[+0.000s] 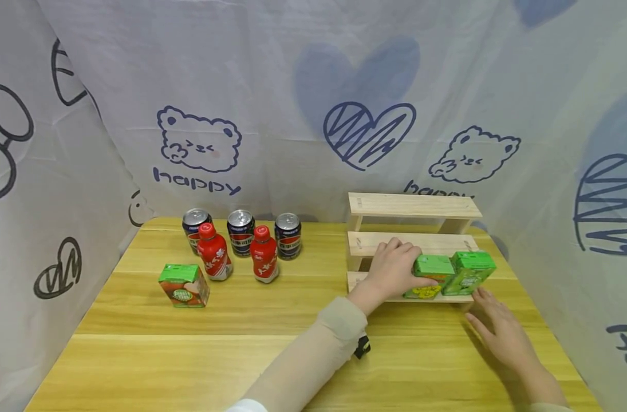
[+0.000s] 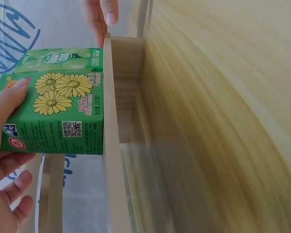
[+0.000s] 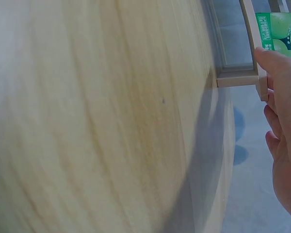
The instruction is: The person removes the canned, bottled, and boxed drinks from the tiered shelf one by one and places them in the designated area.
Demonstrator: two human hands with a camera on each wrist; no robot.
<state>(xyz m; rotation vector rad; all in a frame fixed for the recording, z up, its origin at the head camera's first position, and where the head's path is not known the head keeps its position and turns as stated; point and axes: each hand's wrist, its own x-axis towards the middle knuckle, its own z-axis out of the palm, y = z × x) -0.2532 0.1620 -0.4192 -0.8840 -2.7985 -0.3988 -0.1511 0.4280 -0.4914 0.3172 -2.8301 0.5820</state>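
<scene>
My left hand (image 1: 390, 272) grips a green drink carton with yellow flowers (image 2: 63, 99), thumb on its front face and fingers behind. The carton stands on the lowest board of a three-tier wooden shelf (image 1: 413, 206). Beside it on the same board, to the right, is another green carton with pale green fruit (image 1: 468, 274); the two are close together. My right hand (image 1: 504, 332) is at the right end of the lowest board, fingers extended, thumb near the front edge. In the right wrist view its thumb (image 3: 276, 60) overlaps the board's edge; whether it presses there is hard to tell.
On the left of the wooden table (image 1: 231, 355) stand three dark cans (image 1: 288, 237), two red bottles (image 1: 264, 257) and a brown carton with a green top (image 1: 184, 289). A small black object (image 1: 362, 347) shows beside my left forearm. Patterned cloth (image 1: 272, 86) hangs behind.
</scene>
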